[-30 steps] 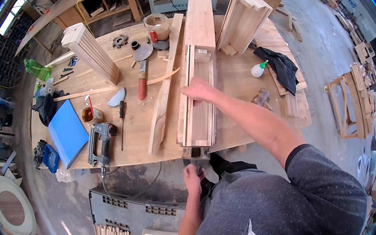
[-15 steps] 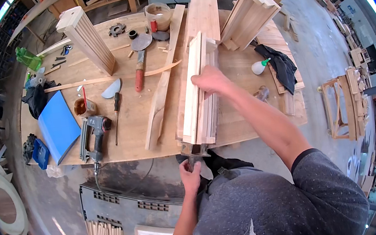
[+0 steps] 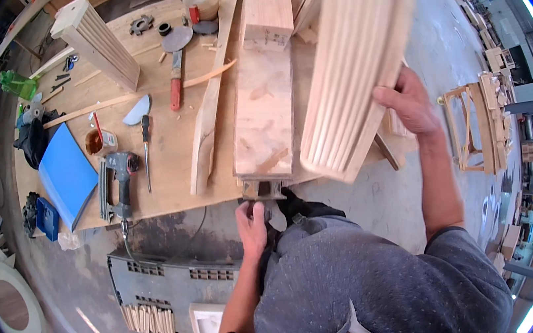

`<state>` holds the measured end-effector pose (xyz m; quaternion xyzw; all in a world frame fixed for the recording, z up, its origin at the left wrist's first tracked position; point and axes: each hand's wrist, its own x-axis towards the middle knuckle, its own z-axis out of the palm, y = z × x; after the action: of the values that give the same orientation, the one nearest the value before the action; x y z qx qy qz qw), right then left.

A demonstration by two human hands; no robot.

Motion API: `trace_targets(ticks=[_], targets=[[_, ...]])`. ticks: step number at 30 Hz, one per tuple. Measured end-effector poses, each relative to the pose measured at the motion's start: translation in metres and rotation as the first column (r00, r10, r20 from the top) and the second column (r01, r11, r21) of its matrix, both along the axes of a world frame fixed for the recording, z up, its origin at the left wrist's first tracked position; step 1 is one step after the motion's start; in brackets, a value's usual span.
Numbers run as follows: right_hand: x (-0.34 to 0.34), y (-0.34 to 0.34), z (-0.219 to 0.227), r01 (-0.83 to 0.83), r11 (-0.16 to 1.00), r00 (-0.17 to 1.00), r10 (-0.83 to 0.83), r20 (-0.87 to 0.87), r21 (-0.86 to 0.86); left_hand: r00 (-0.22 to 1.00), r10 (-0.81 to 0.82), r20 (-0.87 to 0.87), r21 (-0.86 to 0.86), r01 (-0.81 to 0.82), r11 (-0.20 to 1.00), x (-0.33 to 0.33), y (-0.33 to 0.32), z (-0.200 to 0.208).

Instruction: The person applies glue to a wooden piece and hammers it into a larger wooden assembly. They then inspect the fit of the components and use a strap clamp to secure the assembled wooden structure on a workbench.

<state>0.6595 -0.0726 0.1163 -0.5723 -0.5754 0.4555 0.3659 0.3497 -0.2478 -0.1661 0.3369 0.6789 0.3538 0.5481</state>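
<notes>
A fluted, tapered wooden leg (image 3: 353, 69) is up in my right hand (image 3: 413, 103), whose thumb presses on its side. The leg tilts over the right part of the bench, its narrower end toward me. My left hand (image 3: 252, 227) is closed at the bench's front edge, just below a metal vise (image 3: 261, 190). Its fingers wrap a dark vise handle (image 3: 267, 212), mostly hidden by the hand. Behind the vise lies a thick wooden block (image 3: 262, 117), its top bare and stained. A second fluted leg (image 3: 95, 47) stands upright at the far left.
The workbench (image 3: 170, 195) holds a nail gun (image 3: 120, 178), a screwdriver (image 3: 147, 151), a red-handled scraper (image 3: 176, 78), a blue folder (image 3: 69, 174) and a long curved wood strip (image 3: 211, 120). A grey plastic case (image 3: 179, 270) with wooden sticks stands on the floor below.
My right hand has lifted the fluted leg off the block at the vise and swung it to the right. My left hand stays by the vise. The view has shifted somewhat.
</notes>
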Motion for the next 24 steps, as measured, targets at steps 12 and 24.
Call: trace_targets(ticks=[12,24], targets=[[0.031,-0.089,-0.106,0.288,0.958,0.952,-0.288,0.108,0.014,0.964,-0.16,0.212,-0.145,0.193,0.97,-0.024,0.042,-0.031],[0.028,-0.083,-0.153,0.264,0.963,0.943,-0.269,0.194,0.052,0.981,-0.086,0.176,-0.087,0.102,0.991,-0.021,0.034,-0.031]])
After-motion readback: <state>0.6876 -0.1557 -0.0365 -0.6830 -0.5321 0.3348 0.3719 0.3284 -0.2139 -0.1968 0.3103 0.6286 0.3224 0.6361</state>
